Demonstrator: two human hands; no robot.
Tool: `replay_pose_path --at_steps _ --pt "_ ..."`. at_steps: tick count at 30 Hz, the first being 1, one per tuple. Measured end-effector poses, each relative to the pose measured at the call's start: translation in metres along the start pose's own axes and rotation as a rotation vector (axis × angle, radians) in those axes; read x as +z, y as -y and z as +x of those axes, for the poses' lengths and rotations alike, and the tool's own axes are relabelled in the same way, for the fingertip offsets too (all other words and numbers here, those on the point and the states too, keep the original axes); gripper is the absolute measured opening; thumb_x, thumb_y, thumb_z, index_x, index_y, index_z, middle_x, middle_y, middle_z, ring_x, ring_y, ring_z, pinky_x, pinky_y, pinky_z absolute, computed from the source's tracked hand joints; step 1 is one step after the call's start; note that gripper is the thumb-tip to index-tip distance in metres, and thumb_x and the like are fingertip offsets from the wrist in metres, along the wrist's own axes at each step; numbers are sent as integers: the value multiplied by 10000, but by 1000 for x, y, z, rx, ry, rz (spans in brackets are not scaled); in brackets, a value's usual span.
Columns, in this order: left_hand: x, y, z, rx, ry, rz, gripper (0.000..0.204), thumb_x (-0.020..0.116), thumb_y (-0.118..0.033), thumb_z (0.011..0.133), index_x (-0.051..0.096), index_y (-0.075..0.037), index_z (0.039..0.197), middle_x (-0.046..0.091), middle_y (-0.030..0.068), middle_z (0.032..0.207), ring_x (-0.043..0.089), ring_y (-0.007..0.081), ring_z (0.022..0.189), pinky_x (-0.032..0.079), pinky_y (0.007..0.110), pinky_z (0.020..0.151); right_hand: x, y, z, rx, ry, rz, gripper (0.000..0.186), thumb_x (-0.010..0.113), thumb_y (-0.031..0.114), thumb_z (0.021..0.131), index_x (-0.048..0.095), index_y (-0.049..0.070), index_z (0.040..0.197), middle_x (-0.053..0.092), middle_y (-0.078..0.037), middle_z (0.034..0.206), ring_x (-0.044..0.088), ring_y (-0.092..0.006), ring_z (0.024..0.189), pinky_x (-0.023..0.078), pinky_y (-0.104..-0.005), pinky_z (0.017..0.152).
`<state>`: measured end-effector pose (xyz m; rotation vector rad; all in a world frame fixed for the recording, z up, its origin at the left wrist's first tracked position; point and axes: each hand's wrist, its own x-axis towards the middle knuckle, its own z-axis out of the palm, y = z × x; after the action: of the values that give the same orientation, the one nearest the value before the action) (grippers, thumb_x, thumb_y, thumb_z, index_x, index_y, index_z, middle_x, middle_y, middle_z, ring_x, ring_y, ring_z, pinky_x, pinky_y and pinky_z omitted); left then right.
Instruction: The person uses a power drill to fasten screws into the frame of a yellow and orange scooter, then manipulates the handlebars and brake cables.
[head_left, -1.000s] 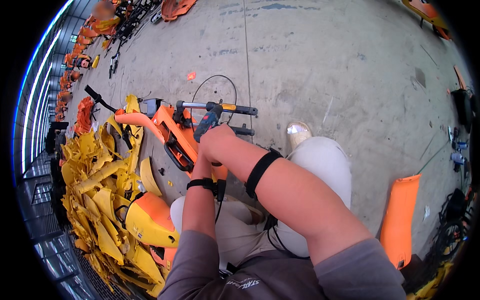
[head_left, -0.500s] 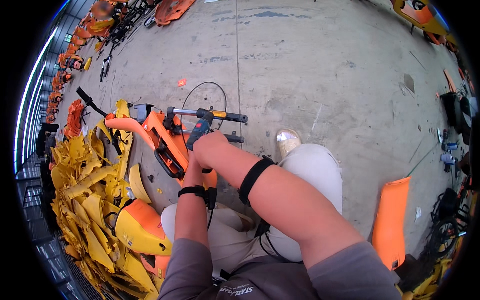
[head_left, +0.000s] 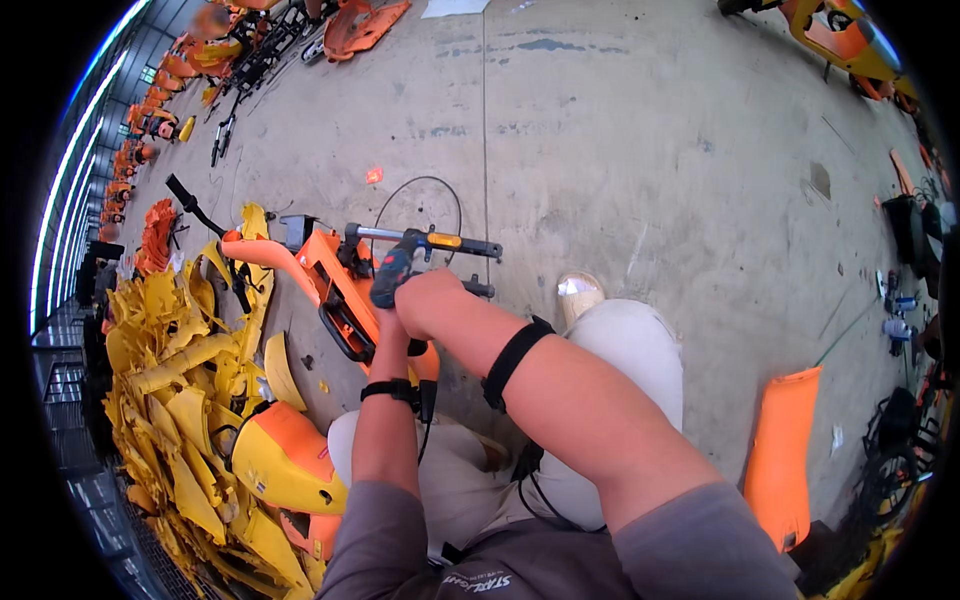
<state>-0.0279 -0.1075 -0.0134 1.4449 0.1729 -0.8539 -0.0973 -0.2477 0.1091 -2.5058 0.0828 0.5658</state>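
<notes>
The power drill (head_left: pixel 393 272) is over the orange scooter frame (head_left: pixel 362 300), its nose at the upper fork tube (head_left: pixel 470 245) (bit contact is too small to tell). The right hand (head_left: pixel 432 292) seems clasped round the drill's handle, though most fingers are hidden; the left hand (head_left: pixel 393 326) sits just beneath, its grip impossible to tell. The step looks like driver work on a fork fastener; the next move calls for bit alignment and a steadied frame. Yellow panels (head_left: pixel 195 350) lie heaped to the left, an orange panel (head_left: pixel 783 445) to the right.
</notes>
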Motion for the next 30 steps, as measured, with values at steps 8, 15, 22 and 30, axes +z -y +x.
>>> replay_pose_path --at_steps 8,15,22,30 --pt "11 -69 -73 35 27 -346 143 626 -169 859 602 -79 967 606 35 788 600 160 716 534 307 703 38 -47 18 25 -103 -125 220 690 182 743 759 113 940 732 -104 1017 707 -266 949 559 -405 784" --pt "-60 -56 -108 -16 120 -664 162 598 -113 890 550 -33 1022 612 31 856 630 130 789 548 268 738 38 -34 6 140 26 -247 242 692 221 738 765 142 955 733 -79 972 705 -246 924 549 -395 745" --pt "-144 -49 -55 8 232 -802 139 610 -116 833 586 -46 950 632 54 850 642 172 826 524 325 872 68 -45 37 215 -114 -302 255 644 288 774 756 108 916 736 -98 955 708 -268 904 558 -402 767" --pt "-82 -69 -64 -97 36 -1061 123 623 -76 774 548 -39 865 602 71 809 620 205 767 540 347 808 121 -127 69 632 -637 249 346 574 198 874 598 53 1187 654 -212 1138 638 -382 1038 511 -467 882"
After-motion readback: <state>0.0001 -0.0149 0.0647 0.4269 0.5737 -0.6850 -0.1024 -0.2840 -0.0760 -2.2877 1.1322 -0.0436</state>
